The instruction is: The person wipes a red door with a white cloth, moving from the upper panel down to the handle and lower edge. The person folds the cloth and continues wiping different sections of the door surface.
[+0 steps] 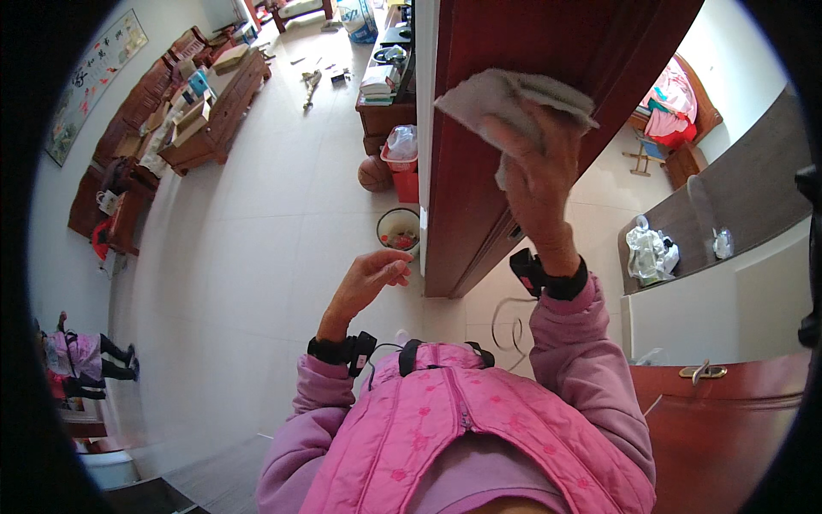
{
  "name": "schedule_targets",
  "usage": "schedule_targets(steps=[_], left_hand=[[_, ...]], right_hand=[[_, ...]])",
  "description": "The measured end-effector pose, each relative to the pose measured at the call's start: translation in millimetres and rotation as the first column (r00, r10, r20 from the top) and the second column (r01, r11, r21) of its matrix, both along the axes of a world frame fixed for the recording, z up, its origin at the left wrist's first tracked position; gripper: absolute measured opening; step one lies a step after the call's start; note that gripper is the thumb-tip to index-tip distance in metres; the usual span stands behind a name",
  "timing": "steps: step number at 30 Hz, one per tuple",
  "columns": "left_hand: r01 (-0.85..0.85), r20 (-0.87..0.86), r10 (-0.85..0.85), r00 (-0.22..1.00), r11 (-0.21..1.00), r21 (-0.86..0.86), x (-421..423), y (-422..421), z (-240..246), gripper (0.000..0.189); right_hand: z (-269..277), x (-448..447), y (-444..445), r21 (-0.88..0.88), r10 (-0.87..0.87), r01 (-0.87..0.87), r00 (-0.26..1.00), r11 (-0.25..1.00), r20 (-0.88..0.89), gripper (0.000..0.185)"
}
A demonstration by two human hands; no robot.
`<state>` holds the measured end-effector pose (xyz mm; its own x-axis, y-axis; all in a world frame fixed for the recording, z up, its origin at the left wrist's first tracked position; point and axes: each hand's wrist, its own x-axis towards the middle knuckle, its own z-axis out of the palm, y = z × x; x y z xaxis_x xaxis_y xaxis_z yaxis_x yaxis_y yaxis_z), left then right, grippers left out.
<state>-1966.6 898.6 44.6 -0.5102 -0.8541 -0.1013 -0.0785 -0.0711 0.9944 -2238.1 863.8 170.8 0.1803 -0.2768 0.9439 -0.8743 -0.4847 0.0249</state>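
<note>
My right hand (539, 160) presses a folded pale cloth (481, 106) against the dark red wooden door frame (459, 212). Its fingers are spread over the cloth, and part of the cloth sticks out beyond them. A latch plate (514, 231) in the frame's inner face shows just left of that wrist. My left hand (374, 279) hangs in the air left of the frame, fingers loosely curled, with nothing seen in it. Beyond its fingertips a round waste bin (398, 230) stands on the floor, with some rubbish inside.
Left of the frame are a basketball (374, 173), a red bin (406, 183) and a wooden cabinet (379, 119). A red door (719, 417) with a lever handle (703, 372) stands at lower right. Bags (650, 254) lie on a dark shelf. A cable (504, 321) trails below my right wrist.
</note>
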Motion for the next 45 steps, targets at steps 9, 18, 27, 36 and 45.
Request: schedule_targets(steps=[9,18,27,36,45], left_hand=[[-0.034,-0.002,0.034,0.999,0.999,-0.022,9,6,3,0.028],[-0.060,-0.114,0.064,0.991,0.997,0.040,23,20,-16,0.027],[-0.243,-0.065,0.244,0.968,0.970,0.026,54,54,-22,0.027],[-0.302,-0.040,0.301,0.953,0.953,-0.022,60,63,-24,0.029],[-0.245,-0.060,0.243,0.968,0.969,-0.025,49,59,-26,0.027]], right_hand=[[-150,18,14,0.424,0.131,-0.001,0.951,0.906,-0.279,0.040],[-259,-3,20,0.736,0.362,-0.095,0.908,0.670,-0.212,0.040],[-116,-28,10,0.558,0.234,-0.213,0.972,0.802,0.034,0.043],[-208,-15,10,0.624,0.291,-0.243,0.956,0.742,0.028,0.037],[-240,-19,26,0.662,0.406,-0.278,0.913,0.696,-0.043,0.034]])
